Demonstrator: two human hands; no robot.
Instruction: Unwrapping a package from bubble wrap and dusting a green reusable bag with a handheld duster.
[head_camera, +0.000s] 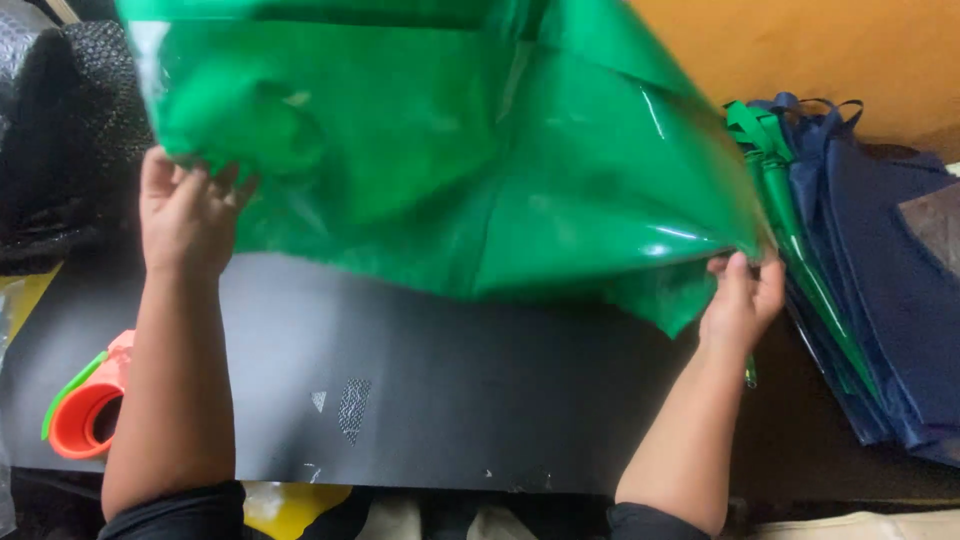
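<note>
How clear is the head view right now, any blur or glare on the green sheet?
Head view: the green sheet is smeared by motion blur along its edges, with bright glare streaks near the right hand; the left hand looks fairly sharp, and the dark table is evenly lit.

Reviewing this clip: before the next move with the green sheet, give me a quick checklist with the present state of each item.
1. Left hand grips the green plastic sheet at its edge: ok.
2. Right hand pinches the opposite corner: ok.
3. Sheet lifted off the dark work surface: ok.
4. Sheet free of folds: not ok, creased and bunched at the left.
5. Stack of blue and green bags apart from the sheet: cannot tell, edges overlap in view.
6. Orange tape dispenser away from the sheet: ok.
</note>
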